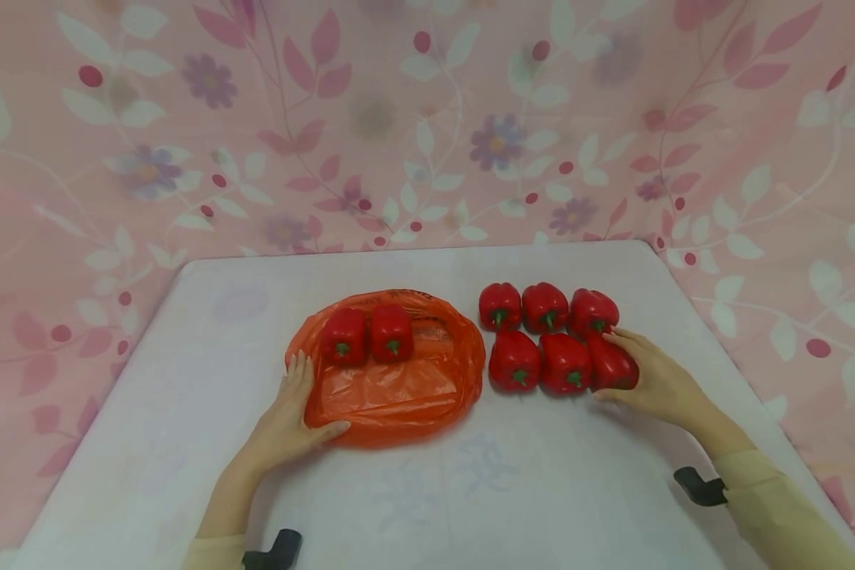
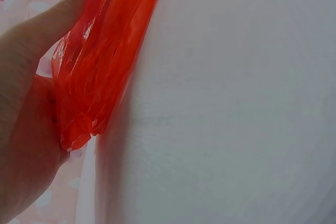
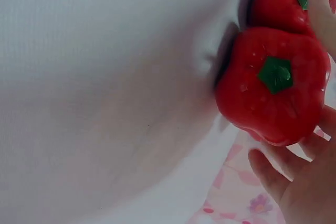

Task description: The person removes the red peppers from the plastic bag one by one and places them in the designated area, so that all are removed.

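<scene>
An orange plastic bag [image 1: 392, 396] lies on the table with its rim rolled round, and two red bell peppers [image 1: 345, 339] stand side by side inside it. My left hand [image 1: 292, 412] rests against the bag's left side, fingers fairly straight and thumb along the near rim. To the right of the bag stand several more red bell peppers in two rows. My right hand [image 1: 655, 380] is round the front row's rightmost red bell pepper [image 3: 273, 85], with the thumb on the near side and fingers on the far side. Its green stem [image 3: 275, 74] shows in the right wrist view.
The white table [image 1: 427, 507] ends at a back edge before a pink floral cloth [image 1: 385, 119]. Other red peppers [image 1: 514, 362] sit tight against the one at my right hand. Dark wrist mounts [image 1: 700, 487] stick out beside both sleeves.
</scene>
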A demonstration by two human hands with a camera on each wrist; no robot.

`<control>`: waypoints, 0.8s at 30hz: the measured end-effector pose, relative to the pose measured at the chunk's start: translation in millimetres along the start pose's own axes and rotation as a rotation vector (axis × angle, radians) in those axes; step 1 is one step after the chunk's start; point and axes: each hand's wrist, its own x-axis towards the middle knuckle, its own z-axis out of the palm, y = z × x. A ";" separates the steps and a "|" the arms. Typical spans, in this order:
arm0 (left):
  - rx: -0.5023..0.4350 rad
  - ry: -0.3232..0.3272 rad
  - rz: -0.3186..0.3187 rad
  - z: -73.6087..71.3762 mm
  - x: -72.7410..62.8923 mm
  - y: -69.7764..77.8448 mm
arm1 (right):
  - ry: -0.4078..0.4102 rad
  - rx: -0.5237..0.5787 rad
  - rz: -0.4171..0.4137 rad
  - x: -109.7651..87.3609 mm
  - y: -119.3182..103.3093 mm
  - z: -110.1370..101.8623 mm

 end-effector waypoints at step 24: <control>0.000 -0.001 -0.004 -0.4 1.6 -1.4 | 0.612 0.100 -0.458 32.2 -64.9 -19.2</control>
